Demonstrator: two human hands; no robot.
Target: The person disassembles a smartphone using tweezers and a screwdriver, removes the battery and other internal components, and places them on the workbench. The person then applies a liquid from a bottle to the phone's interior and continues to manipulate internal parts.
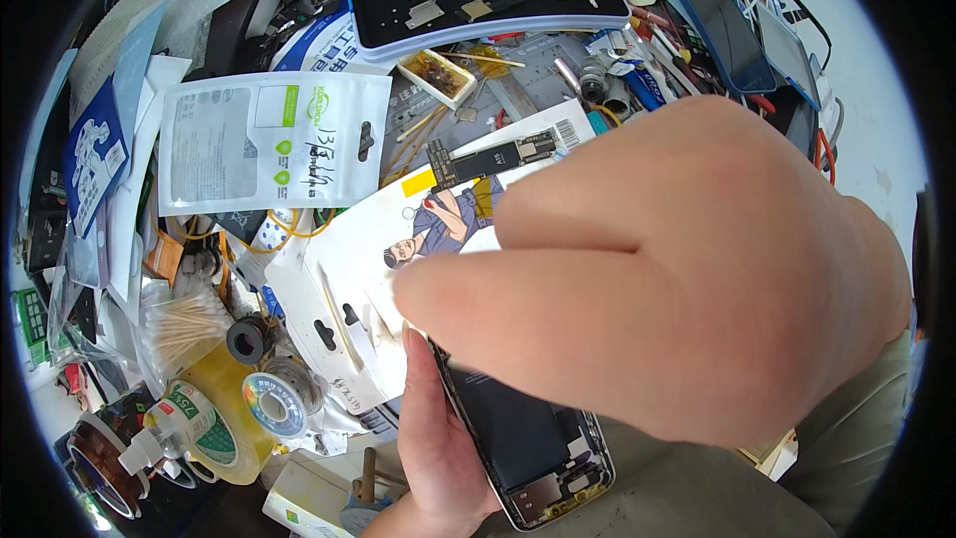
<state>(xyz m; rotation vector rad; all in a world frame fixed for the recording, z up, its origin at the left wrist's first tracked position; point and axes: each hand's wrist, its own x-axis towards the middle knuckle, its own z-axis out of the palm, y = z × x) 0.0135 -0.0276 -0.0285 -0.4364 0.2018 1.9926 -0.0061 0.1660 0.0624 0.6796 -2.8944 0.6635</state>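
Observation:
An opened phone (513, 428) with its black battery and inner parts bare is gripped along its left edge by my left hand (438, 453). My right hand (637, 309) looms large close to the camera, its thumb and a bent finger drawn in over the phone's upper end. Its fingertips, and whatever lies between them, are hidden. A small phone logic board (493, 159) lies beyond my hands on a white package card (344, 239) printed with a cartoon figure.
A black parts tray (478, 0) with a pale rim bears small metal shields. Around it crowd a white pouch (274, 144), cotton swabs (184, 319), a solder wire spool (279, 401), a yellow tape roll (224, 428) and a blue phone (722, 25). Tools cluster at the upper right.

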